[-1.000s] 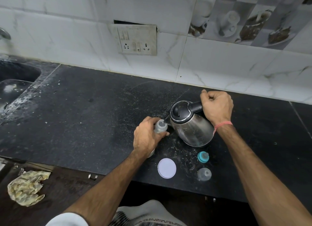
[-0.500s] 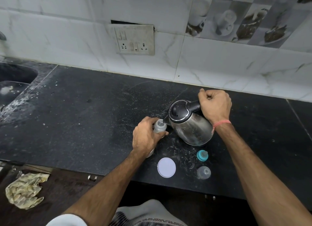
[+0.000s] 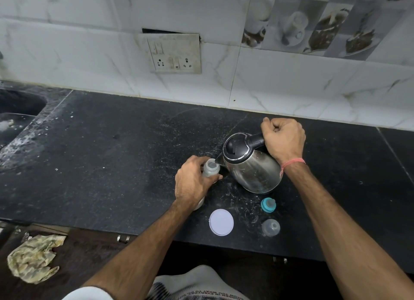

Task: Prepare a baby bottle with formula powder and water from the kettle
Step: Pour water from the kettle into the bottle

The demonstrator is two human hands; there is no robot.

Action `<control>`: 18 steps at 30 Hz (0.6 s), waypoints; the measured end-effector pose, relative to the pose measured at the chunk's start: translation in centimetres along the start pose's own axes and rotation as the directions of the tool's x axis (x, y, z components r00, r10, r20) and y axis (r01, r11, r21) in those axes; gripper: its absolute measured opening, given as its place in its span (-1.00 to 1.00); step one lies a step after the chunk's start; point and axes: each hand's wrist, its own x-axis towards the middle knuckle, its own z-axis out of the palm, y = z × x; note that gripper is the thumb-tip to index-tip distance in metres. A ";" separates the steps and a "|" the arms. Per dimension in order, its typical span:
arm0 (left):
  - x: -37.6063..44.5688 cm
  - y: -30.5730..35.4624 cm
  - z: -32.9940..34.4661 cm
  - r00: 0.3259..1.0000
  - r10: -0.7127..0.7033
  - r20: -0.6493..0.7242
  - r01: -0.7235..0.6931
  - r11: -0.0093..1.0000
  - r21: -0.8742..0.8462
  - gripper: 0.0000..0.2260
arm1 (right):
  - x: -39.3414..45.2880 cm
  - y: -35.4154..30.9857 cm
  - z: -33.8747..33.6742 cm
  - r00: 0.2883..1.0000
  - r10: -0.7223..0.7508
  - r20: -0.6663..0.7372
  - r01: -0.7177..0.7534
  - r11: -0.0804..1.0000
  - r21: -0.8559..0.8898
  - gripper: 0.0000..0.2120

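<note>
Head view: a person's right hand (image 3: 282, 138), fingers curled tight round the black handle, tips a steel kettle (image 3: 251, 163) so its spout meets the open mouth of a clear baby bottle (image 3: 211, 168), which the left hand (image 3: 192, 183) grips upright on the dark table (image 3: 100, 156), fingers wrapped round its body. Just beyond the left fingers toward the person lie a white round lid (image 3: 221, 222), a teal nipple ring (image 3: 268, 205) and a clear cap (image 3: 270, 227); no brand name or label can be read on kettle or bottle, and print on the cloth at the lower edge is too blurred to make out.
</note>
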 end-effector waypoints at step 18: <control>0.0 0.0 0.0 1.000 -0.001 -0.001 0.001 1.000 0.008 -0.53 | 0.3 -0.2 0.1 1.000 -0.011 0.011 0.011 1.000 -0.020 -0.43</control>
